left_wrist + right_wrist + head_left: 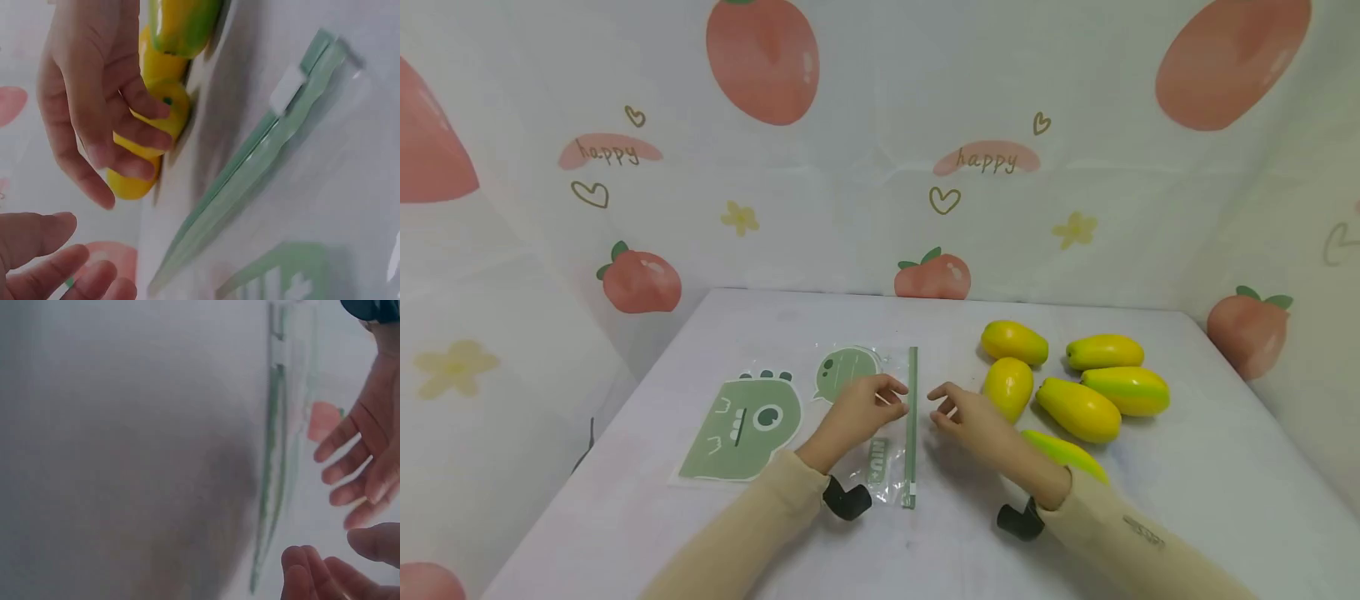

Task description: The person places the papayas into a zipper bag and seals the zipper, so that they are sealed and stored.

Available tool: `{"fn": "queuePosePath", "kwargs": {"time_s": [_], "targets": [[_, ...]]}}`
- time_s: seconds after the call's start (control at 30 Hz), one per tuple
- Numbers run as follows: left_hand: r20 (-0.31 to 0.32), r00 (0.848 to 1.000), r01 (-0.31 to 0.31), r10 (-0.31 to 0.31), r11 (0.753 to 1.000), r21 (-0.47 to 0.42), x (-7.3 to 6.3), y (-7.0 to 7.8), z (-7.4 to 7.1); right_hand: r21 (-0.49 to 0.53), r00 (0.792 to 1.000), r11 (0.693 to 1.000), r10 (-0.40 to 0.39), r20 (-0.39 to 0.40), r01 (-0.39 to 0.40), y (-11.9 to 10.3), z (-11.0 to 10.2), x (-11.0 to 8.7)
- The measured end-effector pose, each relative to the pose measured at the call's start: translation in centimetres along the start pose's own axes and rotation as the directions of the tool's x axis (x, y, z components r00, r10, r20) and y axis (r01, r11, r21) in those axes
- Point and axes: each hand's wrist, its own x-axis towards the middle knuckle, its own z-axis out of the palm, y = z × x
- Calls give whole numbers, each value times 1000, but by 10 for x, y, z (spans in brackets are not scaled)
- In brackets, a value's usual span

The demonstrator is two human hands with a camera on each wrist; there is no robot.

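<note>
A clear plastic zip bag [891, 425] printed with green cartoon figures lies flat on the table, its green zip strip [912, 417] at the right edge. In the left wrist view a white slider [288, 90] sits near one end of that strip. Above the bag hovers my left hand [863, 410], fingers relaxed and holding nothing. My right hand [972, 419] is just right of the strip, fingers loosely bent, also without anything in it. Both hands face each other across the zip edge. Beside the right hand lies a yellow mango-like fruit [1008, 388].
Several more yellow-green fruits lie on the right side of the table, among them one [1078, 410] in the middle of the group and one [1063, 454] partly behind the right forearm. A white cloth backdrop [850, 183] with fruit prints rises behind the table [970, 542].
</note>
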Motion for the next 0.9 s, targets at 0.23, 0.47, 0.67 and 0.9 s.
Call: {"fn": "queuePosePath", "kwargs": {"time_s": [0.23, 0.47, 0.67, 0.9], "targets": [[50, 994, 106, -101, 989, -100, 7, -12, 12, 23, 994, 995, 91, 66, -93, 4, 17, 6], [76, 986, 157, -149, 981, -115, 11, -17, 18, -1, 994, 997, 74, 86, -74, 5, 25, 12], [99, 976, 204, -191, 970, -135, 16, -20, 19, -30, 994, 998, 53, 99, -51, 5, 27, 15], [119, 967, 240, -224, 961, -140, 20, -22, 21, -50, 990, 996, 73, 123, -68, 2, 27, 20]]}}
